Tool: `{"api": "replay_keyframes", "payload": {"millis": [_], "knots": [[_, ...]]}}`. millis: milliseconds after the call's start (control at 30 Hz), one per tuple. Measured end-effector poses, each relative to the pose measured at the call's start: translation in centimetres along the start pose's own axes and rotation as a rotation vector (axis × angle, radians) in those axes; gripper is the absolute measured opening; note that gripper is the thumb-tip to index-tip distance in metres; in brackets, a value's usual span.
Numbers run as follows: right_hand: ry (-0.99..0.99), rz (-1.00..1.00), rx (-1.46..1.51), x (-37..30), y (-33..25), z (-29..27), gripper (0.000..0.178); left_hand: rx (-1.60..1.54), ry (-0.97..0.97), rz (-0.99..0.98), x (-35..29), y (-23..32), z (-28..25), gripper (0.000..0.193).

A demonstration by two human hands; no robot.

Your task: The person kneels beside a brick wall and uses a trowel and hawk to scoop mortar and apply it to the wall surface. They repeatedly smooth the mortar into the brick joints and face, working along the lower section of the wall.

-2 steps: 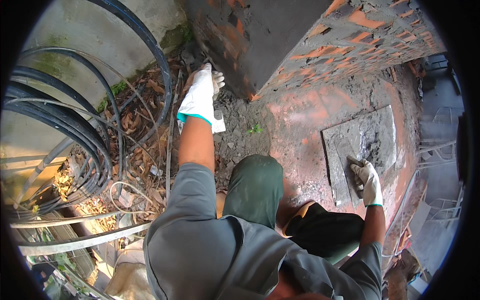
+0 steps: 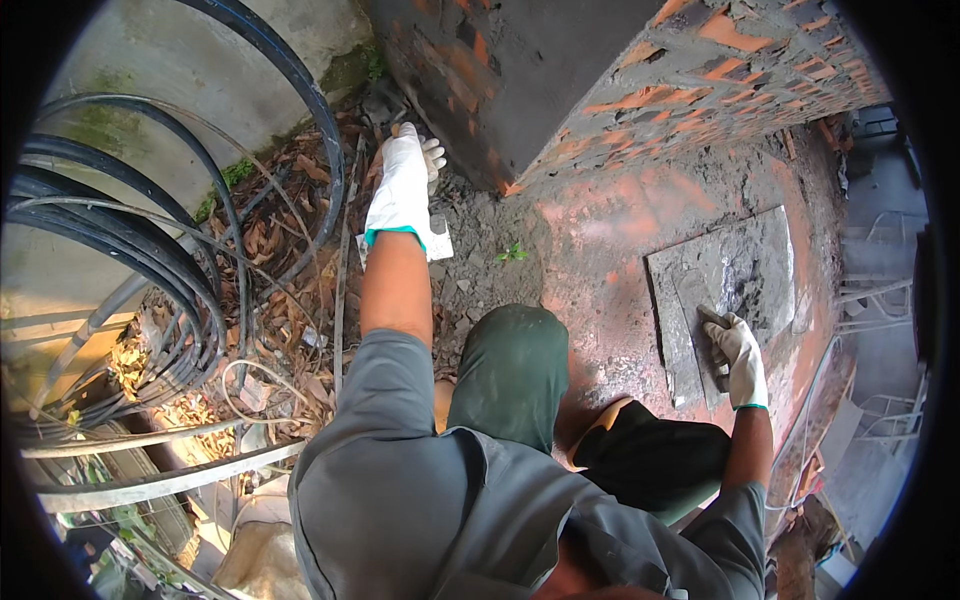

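Observation:
My left hand (image 2: pixel 404 172), in a white glove with a teal cuff, reaches to the foot of the plastered wall face (image 2: pixel 540 90). Its fingers are curled, and whatever they may hold is hidden. Below the wrist a pale flat piece (image 2: pixel 440 243) lies on the rubble. My right hand (image 2: pixel 738 358), gloved too, is closed on a plastering trowel, its handle mostly covered by the fingers. The trowel's long grey blade (image 2: pixel 692 308) rests flat on a square mortar board (image 2: pixel 680 255). Wet grey mortar (image 2: pixel 745 290) is smeared on the board beside it.
Coils of black pipe (image 2: pixel 160 250) lean on the concrete wall (image 2: pixel 90 65) at left. Dry leaves (image 2: pixel 300 175) and rubble cover the ground there. A rough brick wall (image 2: pixel 700 100) rises ahead, a small green plant (image 2: pixel 512 252) grows before my knee, and metal frames (image 2: pixel 885 290) stand far right.
The view has shifted very slightly. Both hands stay almost where they were, the left one by the wall's foot and the right one at the trowel on the board.

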State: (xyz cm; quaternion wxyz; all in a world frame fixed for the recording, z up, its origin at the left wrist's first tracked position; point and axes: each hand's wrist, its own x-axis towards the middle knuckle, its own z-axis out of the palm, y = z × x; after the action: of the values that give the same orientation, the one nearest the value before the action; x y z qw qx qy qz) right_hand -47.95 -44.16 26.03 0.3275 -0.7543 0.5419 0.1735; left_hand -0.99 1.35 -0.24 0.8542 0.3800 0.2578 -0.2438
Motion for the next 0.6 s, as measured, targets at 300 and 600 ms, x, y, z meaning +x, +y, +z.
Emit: {"api": "replay_keyframes", "payload": {"millis": [300, 600], "knots": [[-0.033, -0.01, -0.095, 2.1, 0.3, -0.2, 0.022, 0.421, 0.308, -0.292, -1.1, -8.5, -2.5, 0.031], [-0.074, -0.044, -0.077, 1.8, -0.1, -0.6, 0.018, 0.445, 0.553, 0.047, -8.6, -1.9, -11.6, 0.045]]}}
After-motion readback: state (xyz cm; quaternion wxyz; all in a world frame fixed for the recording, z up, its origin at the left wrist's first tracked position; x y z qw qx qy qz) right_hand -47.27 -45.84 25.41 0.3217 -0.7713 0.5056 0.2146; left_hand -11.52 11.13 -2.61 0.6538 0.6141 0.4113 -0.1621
